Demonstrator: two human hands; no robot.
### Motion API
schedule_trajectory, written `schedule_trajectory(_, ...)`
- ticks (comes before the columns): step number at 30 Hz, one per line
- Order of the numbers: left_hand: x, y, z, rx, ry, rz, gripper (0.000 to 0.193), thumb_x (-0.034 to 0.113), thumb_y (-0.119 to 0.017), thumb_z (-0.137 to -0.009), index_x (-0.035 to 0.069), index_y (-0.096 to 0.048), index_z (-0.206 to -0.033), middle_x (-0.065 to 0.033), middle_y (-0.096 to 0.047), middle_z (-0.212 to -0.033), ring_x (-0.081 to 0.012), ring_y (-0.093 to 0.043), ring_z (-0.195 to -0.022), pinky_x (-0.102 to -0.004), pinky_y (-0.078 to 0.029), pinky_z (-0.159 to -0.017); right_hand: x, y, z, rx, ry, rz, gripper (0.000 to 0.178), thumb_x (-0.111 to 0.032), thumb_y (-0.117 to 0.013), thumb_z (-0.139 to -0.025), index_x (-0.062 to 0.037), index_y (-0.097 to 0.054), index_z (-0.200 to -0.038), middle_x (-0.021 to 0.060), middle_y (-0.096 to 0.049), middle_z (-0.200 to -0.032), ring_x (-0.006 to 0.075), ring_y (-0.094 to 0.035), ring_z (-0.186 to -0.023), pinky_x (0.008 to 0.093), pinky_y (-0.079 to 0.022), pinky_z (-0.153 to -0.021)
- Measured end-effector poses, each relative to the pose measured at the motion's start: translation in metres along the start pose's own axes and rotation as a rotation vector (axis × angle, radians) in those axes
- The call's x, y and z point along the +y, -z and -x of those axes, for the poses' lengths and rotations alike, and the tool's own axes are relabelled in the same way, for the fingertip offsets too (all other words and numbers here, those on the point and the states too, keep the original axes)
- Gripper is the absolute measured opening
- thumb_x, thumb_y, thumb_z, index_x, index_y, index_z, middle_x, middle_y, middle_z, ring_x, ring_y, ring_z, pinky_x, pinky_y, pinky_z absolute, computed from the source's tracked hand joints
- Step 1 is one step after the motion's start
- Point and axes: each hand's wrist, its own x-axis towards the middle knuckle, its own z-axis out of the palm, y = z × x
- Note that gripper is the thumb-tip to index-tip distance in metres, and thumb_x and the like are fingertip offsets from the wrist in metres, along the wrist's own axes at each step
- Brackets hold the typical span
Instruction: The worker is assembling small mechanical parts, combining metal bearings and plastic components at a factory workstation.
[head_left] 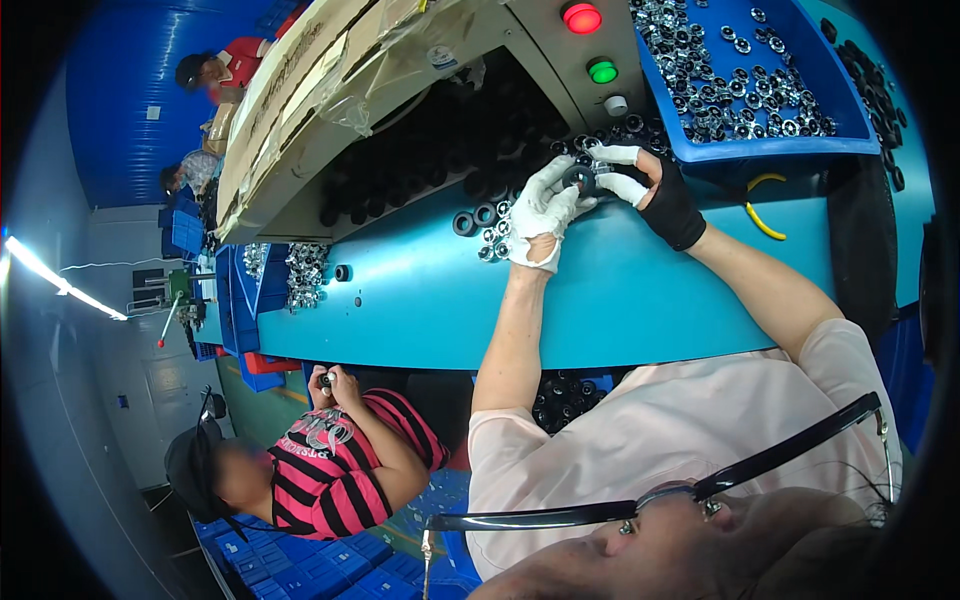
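My left hand [541, 212], in a white glove, is closed around a small black rubber ring [578, 180] just above the teal workbench. Close beside it is my right hand [668, 200], in a black fingerless glove with white-covered fingertips. Its thumb and forefinger pinch a small silver hub [602, 168] right next to the ring, partly hidden by the fingers. By my left wrist, several silver hubs [489, 237] lie on the bench with loose black rings [464, 223]. More dark rings and hubs lie just beyond my fingertips.
A blue tray [775, 147] of silver hubs stands at the back right. Yellow-handled pliers [762, 222] lie below it. A machine housing [590, 50] with red and green lights stands over piled black rings [400, 165]. At left, a co-worker in a striped shirt [345, 465] holds something small.
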Motion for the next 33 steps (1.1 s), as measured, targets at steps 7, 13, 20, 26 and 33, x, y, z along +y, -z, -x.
schedule_trajectory(7,0.002,-0.005,0.002,0.012,-0.034,0.018,0.048,-0.001,-0.053,-0.084,-0.004,-0.036,-0.128,-0.0168,-0.051,-0.113,-0.0224,-0.058,-0.092,-0.0378,-0.054,-0.079,0.006,0.001,0.000,0.050,-0.031,-0.055,0.025,-0.009,-0.061,-0.084,-0.0009,-0.059,-0.107,0.0083,-0.063,-0.101,0.0145,-0.058,-0.095,0.0267,-0.044,-0.085)
schedule_trajectory(13,-0.003,-0.003,0.003,0.008,-0.015,0.065,0.045,0.000,-0.053,-0.085,-0.002,-0.037,-0.127,-0.0174,-0.050,-0.114,-0.0240,-0.060,-0.087,-0.0395,-0.053,-0.080,0.006,-0.003,-0.002,0.121,0.002,-0.070,0.026,-0.007,-0.062,-0.083,-0.0010,-0.056,-0.107,0.0079,-0.061,-0.100,0.0138,-0.056,-0.095,0.0259,-0.044,-0.085)
schedule_trajectory(20,-0.015,-0.007,0.002,-0.008,0.032,0.117,0.047,0.007,-0.057,-0.087,-0.003,-0.037,-0.128,-0.0156,-0.050,-0.119,-0.0271,-0.059,-0.093,-0.0391,-0.051,-0.083,-0.001,-0.006,0.005,0.009,0.160,0.047,0.018,0.001,-0.061,-0.080,0.0008,-0.059,-0.098,0.0103,-0.062,-0.094,0.0175,-0.061,-0.087,0.0276,-0.048,-0.077)
schedule_trajectory(26,-0.011,-0.007,0.003,-0.108,0.114,0.333,0.048,0.021,-0.060,-0.087,0.000,-0.042,-0.126,-0.0117,-0.054,-0.115,-0.0278,-0.056,-0.102,-0.0424,-0.044,-0.092,-0.001,-0.006,0.005,0.026,0.322,0.150,0.018,0.003,-0.062,-0.077,0.0004,-0.058,-0.094,0.0116,-0.062,-0.095,0.0215,-0.062,-0.088,0.0290,-0.048,-0.078)
schedule_trajectory(33,-0.009,-0.006,0.000,-0.210,0.168,0.462,0.050,0.020,-0.062,-0.085,-0.001,-0.043,-0.125,-0.0120,-0.053,-0.116,-0.0274,-0.053,-0.107,-0.0419,-0.043,-0.096,-0.007,-0.008,0.003,0.130,0.327,0.210,0.032,0.000,-0.063,-0.077,0.0012,-0.056,-0.108,0.0148,-0.062,-0.102,0.0260,-0.061,-0.093,0.0317,-0.047,-0.082)
